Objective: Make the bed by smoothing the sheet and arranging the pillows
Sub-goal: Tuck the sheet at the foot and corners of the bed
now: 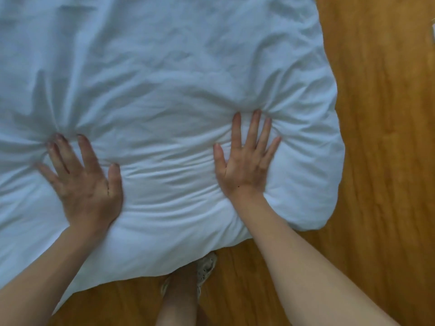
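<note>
A white, wrinkled sheet [155,74] covers the bed and fills most of the head view, its puffy near edge hanging over the floor. My left hand [82,182] lies flat on it at the lower left, fingers spread and straight, with creases fanning out from the fingertips. My right hand [247,158] presses flat on the sheet near the right corner, fingers straight and spread, fabric bunched ahead of them. No pillow is in view.
Orange-brown wooden floor [381,142] runs along the right side and below the bed. My foot in a pale perforated shoe [204,269] stands on the floor just under the sheet's near edge.
</note>
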Tool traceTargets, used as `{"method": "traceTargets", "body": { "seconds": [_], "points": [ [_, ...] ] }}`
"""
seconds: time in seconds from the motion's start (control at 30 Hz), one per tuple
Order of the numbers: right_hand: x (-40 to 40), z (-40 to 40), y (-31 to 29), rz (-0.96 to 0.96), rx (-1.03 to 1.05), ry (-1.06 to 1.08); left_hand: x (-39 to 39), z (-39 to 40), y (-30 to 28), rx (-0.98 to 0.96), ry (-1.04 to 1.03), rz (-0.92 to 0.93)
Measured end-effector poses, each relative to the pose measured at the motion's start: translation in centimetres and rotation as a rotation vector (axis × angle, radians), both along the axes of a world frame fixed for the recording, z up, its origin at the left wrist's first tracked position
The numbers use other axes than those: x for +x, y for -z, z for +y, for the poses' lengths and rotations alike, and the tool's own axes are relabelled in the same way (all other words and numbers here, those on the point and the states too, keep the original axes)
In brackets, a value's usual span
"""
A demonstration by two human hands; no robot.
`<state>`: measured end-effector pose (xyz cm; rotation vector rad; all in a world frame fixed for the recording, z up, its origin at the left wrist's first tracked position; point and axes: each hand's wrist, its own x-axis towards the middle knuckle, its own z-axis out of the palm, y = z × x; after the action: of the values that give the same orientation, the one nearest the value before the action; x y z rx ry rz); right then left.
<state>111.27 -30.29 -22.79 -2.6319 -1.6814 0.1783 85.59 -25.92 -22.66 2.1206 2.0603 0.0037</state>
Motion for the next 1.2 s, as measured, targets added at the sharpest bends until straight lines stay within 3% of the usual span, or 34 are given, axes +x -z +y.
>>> {"method": "traceTargets", "body": {
  "seconds": [0.2, 0.33, 0.5, 0.7, 0.8, 0.97, 1.07, 1.2],
  "points": [
    [0.5, 0.1, -0.3, 0.073, -0.019, -0.020, -0.1, 0.0, 0.3, -0.025, -0.076, -0.030],
    [1.1, 0.1, -1.5, 0.141, -0.040, -0.034, 4.9, 1.6, -1.3, -0.026, -0.154, -0.069],
    [5.8, -1.6, -3.4, 0.239, 0.025, -0.113, 15.4, 2.9, -3.0, -0.048, 0.084, -0.036],
    [12.4, -4.2, -3.4, 0.318, 0.076, 0.087, 27.1, -0.5, -1.9, -0.021, 0.278, -0.033],
    [15.6, -6.6, -2.5, 0.516, 0.058, 0.187, 30.2, -2.7, -1.7, 0.012, 0.316, -0.031],
    [19.5, -8.6, -1.5, 1.056, -0.069, 0.320, 31.1, -3.3, -2.1, -0.009, 0.343, 0.012],
    [20.4, -8.9, -0.8, 1.164, -0.085, 0.384, 32.0, -3.7, -2.5, -0.010, 0.392, 0.012],
    [20.9, -9.1, 1.1, 1.409, -0.090, 0.692, 33.5, -4.9, -2.4, 0.031, 0.563, 0.009]
  ]
}}
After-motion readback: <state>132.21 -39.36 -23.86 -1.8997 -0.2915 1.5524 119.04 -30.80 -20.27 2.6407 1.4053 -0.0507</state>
